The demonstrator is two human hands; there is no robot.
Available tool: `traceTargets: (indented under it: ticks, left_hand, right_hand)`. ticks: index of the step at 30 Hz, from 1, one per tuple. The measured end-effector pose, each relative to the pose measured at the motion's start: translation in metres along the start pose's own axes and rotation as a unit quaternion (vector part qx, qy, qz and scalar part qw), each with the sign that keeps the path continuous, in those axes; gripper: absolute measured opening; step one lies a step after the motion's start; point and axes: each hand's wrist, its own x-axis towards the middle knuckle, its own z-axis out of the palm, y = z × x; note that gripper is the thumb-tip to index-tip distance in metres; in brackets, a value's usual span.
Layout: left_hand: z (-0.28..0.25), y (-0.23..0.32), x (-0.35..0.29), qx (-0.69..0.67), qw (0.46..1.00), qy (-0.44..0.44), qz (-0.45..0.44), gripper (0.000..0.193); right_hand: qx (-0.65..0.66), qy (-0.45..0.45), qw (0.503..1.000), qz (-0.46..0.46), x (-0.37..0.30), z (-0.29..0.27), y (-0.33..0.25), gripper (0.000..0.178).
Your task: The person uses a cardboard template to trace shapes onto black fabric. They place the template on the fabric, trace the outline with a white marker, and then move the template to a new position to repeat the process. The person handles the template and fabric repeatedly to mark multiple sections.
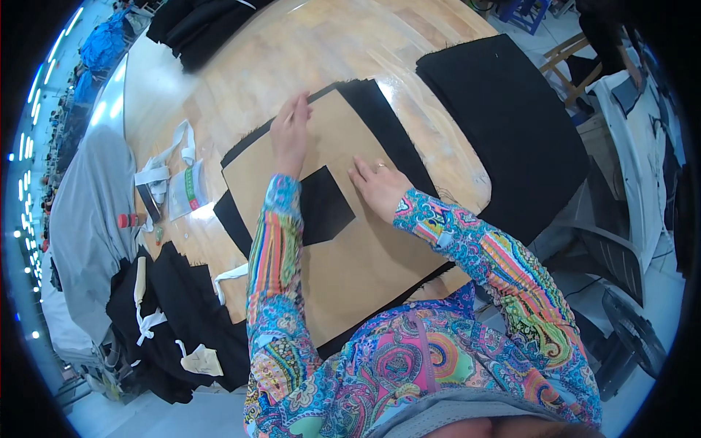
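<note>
A tan paper pattern sheet (350, 274) lies over black fabric pieces (394, 124) with frayed edges, which stick out around it. On the sheet's middle shows a black five-sided patch (325, 208); I cannot tell whether it is a fabric piece or an opening. My left hand (290, 135) is over the sheet's far left edge, its fingers drawn together; anything between them is hidden. With fingers spread, my right hand (381, 188) rests on the sheet, right of the black patch, holding nothing.
Stacked black fabric (504, 124) lies at the table's right; more black fabric is at the far left (201, 33) and near left (182, 306). White tape (175, 150), a clear packet (188, 191) and a red-capped item (130, 220) sit left. A fan (631, 336) stands lower right.
</note>
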Motion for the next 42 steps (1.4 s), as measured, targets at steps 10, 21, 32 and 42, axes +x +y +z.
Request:
traceTargets:
  ticks: [10, 21, 32, 42]
  left_hand:
    - [-0.029, -0.02, -0.087, -0.09, 0.985, -0.03, -0.145, 0.021]
    - [-0.026, -0.022, -0.082, 0.16, 0.985, -0.024, -0.058, 0.019]
    - [-0.022, -0.02, -0.082, 0.24, 0.97, -0.029, -0.032, 0.016]
    - [-0.086, -0.028, -0.11, 0.115, 0.986, 0.072, -0.102, 0.014]
  right_hand:
    - [-0.012, -0.095, 0.995, 0.015, 0.016, -0.016, -0.009, 0.053]
    - [-0.011, -0.078, 0.997, 0.014, 0.014, -0.013, -0.008, 0.058]
    - [0.002, -0.086, 0.996, 0.017, 0.016, -0.014, -0.01, 0.053]
    - [-0.031, -0.072, 0.997, -0.003, 0.016, -0.01, -0.007, 0.066]
